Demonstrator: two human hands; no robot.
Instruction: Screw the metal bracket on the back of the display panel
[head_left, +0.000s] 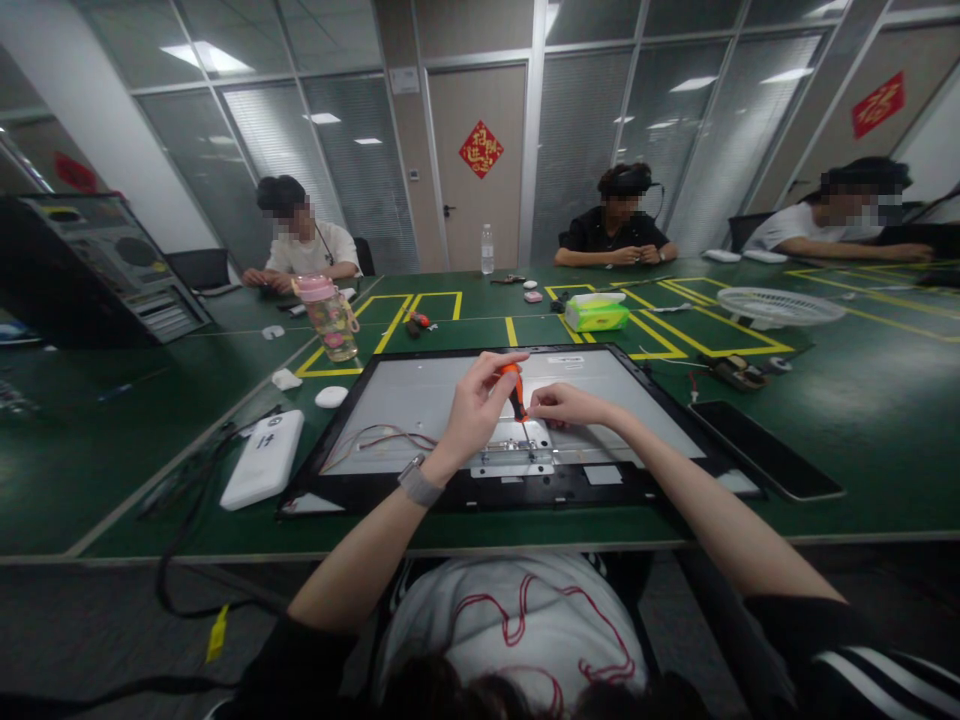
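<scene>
My left hand (480, 400), with a watch on its wrist, is closed around the upper handle of an orange and black screwdriver (516, 392). The screwdriver stands nearly upright, its shaft pointing down at a metal bracket (514, 468). From the other side, my right hand (566, 404) has its fingers curled in, fingertips at the lower end of the handle. Under both hands lies a flat display panel (397, 385) with a grey back and black frame. Thin coloured wires (390, 435) run over its left part. The exact spot under the driver tip is too small to make out.
Left of the panel lie a white power bank (264, 460) and a pink-lidded bottle (328, 318). A black phone (765, 450) is at the right. Beyond are a green tissue pack (596, 314), a white fan grille (780, 307) and several people seated. A computer case (97, 265) stands far left.
</scene>
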